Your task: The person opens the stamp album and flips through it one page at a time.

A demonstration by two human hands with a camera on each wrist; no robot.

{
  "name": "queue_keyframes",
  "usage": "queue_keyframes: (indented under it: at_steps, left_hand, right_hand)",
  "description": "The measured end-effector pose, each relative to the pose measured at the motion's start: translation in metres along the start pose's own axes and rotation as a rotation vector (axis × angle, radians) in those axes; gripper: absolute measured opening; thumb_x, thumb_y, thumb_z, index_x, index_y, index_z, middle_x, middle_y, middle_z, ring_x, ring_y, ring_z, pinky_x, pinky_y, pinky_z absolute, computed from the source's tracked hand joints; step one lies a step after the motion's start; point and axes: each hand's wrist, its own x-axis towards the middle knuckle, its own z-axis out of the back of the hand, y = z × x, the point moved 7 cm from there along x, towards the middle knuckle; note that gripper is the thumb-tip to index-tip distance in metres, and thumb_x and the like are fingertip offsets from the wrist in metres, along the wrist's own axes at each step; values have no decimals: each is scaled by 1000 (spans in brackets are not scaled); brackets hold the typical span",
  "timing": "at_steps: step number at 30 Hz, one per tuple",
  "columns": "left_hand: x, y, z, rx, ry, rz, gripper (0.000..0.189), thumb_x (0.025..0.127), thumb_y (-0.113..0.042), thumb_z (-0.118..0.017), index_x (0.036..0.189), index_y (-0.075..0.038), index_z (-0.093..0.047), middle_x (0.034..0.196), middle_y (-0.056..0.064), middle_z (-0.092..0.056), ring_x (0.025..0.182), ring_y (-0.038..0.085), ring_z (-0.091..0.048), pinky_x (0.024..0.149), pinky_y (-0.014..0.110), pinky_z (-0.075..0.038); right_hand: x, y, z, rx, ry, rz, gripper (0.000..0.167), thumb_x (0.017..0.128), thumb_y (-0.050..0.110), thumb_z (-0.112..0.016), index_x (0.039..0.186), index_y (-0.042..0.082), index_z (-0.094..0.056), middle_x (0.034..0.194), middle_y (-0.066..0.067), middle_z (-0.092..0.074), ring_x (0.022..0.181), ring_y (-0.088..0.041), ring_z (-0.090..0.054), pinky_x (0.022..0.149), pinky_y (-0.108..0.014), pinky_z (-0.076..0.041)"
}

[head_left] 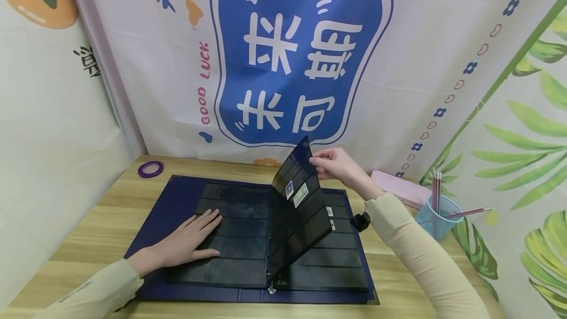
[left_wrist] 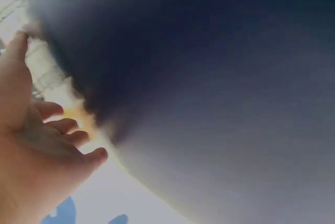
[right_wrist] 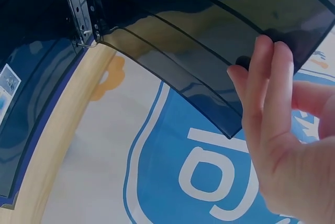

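Note:
A navy stamp album (head_left: 155, 225) with black strip pages lies spread on the table. My left hand (head_left: 190, 240) rests with straight fingers on its left page (head_left: 243, 240). A loose page (head_left: 297, 230) stands tilted up from the middle, and my right hand (head_left: 338, 165) pinches its outer edge near the top corner. A green stamp (head_left: 300, 195) and a smaller blue stamp (head_left: 290, 189) sit in this raised page. Behind it, two small stamps show partly on the right page (head_left: 328, 270). Metal binder rings (right_wrist: 78, 4) appear in the right wrist view.
A purple ring (head_left: 150, 169) lies on the wooden table (head_left: 88, 220) at the back left. At the right stand a blue cup (head_left: 436, 220) with pencils and a pink flat case (head_left: 398, 187). Printed cloth (head_left: 177, 78) hangs close behind the album.

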Motion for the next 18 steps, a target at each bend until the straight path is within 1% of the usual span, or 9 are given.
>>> queue_keyframes:
  at_steps: [3,5,8,10,12,14,16,18]
  left_hand:
    - [7,-11,13,-69,-7,25,85,94,-56,-58,152,2,-34,158,26,-33,145,45,-34,111,64,-35]
    - [15,-23,24,-131,-32,45,81,96,-51,-59,151,4,-36,154,27,-39,140,45,-42,107,60,-41]
    - [32,-45,45,-217,-98,58,72,98,-44,-58,147,6,-41,146,28,-50,131,41,-54,101,54,-49]
    - [44,-62,60,-264,-148,52,63,99,-39,-58,142,6,-48,139,26,-58,121,38,-62,95,50,-54]
    - [56,-78,74,-319,-180,47,54,100,-35,-58,138,4,-54,132,23,-64,115,34,-66,91,46,-56]
    - [66,-91,84,-377,-195,55,45,101,-33,-58,132,-1,-59,123,17,-69,105,26,-69,86,39,-57]
    - [76,-104,94,-442,-192,62,36,101,-32,-58,123,-5,-63,112,11,-72,94,20,-70,79,34,-57]
    - [85,-115,100,-517,-174,70,30,101,-33,-58,116,-7,-64,103,9,-72,84,14,-69,73,29,-57]
  right_hand:
    - [-1,2,-1,-1,8,1,45,102,21,-55,140,-3,-52,74,8,-55,64,-3,-53,72,-20,-58]
    - [-1,5,-3,1,11,3,44,102,21,-55,139,-2,-53,72,7,-54,64,-4,-52,74,-22,-59]
    - [-1,10,-7,-4,11,19,43,102,22,-56,137,-1,-55,72,8,-55,65,-4,-54,78,-26,-60]
    - [-1,15,-10,-11,7,34,42,102,23,-56,136,-1,-57,74,7,-56,65,-5,-54,79,-28,-60]
    - [1,19,-14,-20,3,53,41,101,23,-57,134,-2,-58,82,4,-61,67,-5,-56,79,-29,-61]
    - [2,24,-19,-28,0,69,41,101,23,-57,133,-2,-59,94,-3,-67,70,-6,-59,80,-30,-61]
    - [5,28,-25,-39,0,85,40,101,23,-58,132,-2,-60,108,-11,-70,73,-6,-62,81,-32,-61]
    - [7,31,-31,-36,4,94,39,101,24,-58,131,-1,-61,119,-18,-69,76,-7,-66,82,-33,-61]
